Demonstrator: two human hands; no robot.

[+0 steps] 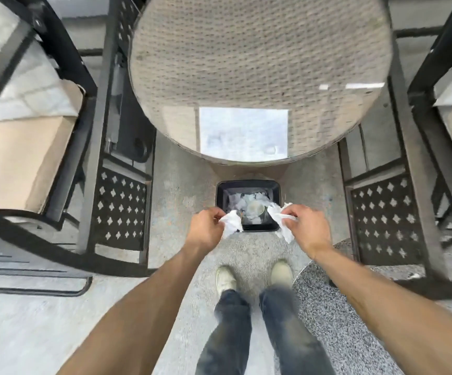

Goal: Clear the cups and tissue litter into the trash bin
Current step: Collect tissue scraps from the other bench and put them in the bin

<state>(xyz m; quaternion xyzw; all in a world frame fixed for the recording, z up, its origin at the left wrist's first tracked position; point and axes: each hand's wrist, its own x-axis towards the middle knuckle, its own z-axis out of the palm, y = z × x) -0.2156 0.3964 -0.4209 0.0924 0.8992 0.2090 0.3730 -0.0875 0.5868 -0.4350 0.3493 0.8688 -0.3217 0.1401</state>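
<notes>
A small black trash bin (246, 184) stands on the floor just in front of my feet, under the near edge of a round table. Inside it lie crumpled white tissues and a clear cup (256, 208). My left hand (206, 228) holds a crumpled white tissue (231, 223) over the bin's left rim. My right hand (307, 228) grips a second crumpled white tissue (280, 221) over the bin's right rim. Both tissues hang down from my fingers.
A round woven-top table (260, 63) with a glass surface fills the upper middle. Black metal chairs with pale cushions stand at the left (122, 207) and right (387, 217). My shoes (226, 278) rest on the grey floor behind the bin.
</notes>
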